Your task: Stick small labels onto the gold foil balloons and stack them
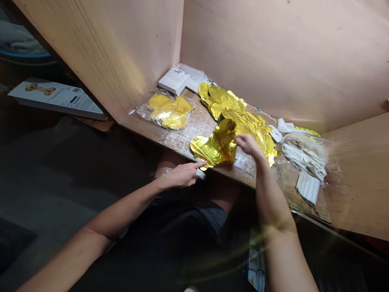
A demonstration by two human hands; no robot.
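Foil balloon [223,144] touching right grip [249,145]

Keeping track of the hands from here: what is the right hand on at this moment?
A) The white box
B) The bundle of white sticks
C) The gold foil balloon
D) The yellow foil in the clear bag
C. The right hand has its fingers on the crumpled gold foil balloon, which lies on the wooden shelf.

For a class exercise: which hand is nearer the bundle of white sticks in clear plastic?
Right: the right hand is on the gold foil balloon, left of the bundle. The left hand is farther, beyond the balloon.
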